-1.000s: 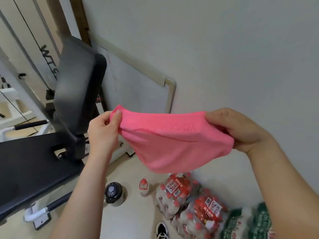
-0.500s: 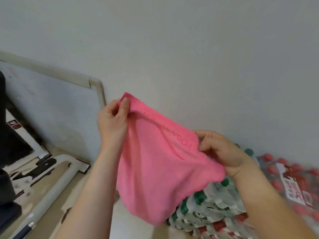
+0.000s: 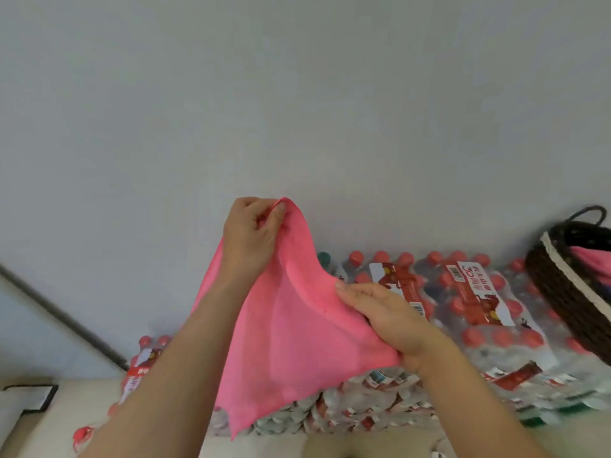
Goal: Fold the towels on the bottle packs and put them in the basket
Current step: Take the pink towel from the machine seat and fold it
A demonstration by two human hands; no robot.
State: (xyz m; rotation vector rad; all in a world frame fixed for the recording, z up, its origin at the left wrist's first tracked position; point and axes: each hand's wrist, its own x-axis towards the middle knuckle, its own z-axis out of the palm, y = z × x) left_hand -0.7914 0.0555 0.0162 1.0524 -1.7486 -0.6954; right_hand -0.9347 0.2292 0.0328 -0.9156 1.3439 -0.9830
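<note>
Filling the far side of the scene, a plain grey wall (image 3: 297, 94) is seen above everything else. Against its foot, shrink-wrapped bottle packs (image 3: 479, 309) with red caps are stacked from centre to right, with a few more caps showing low on the left.

A pink towel (image 3: 291, 342) is held up in the air in front of the packs, near the middle; it touches none of them and hangs in a loose triangle with its lowest tip pointing down.

At the far right a dark woven basket (image 3: 562, 292) is set on the packs, and a piece of pink cloth (image 3: 591, 262) is visible inside it.

The towel's top corner is pinched by the left hand (image 3: 251, 233) between thumb and curled fingers. Lower and to the right, its side edge is gripped by the right hand (image 3: 390, 319), the fingers closed over the fabric.

The towel is judged to be light, soft and limp: no shape will be kept unless it is stretched, and nothing can be broken. It is best taken at two corners of one edge, so that a straight fold line can be formed.
</note>
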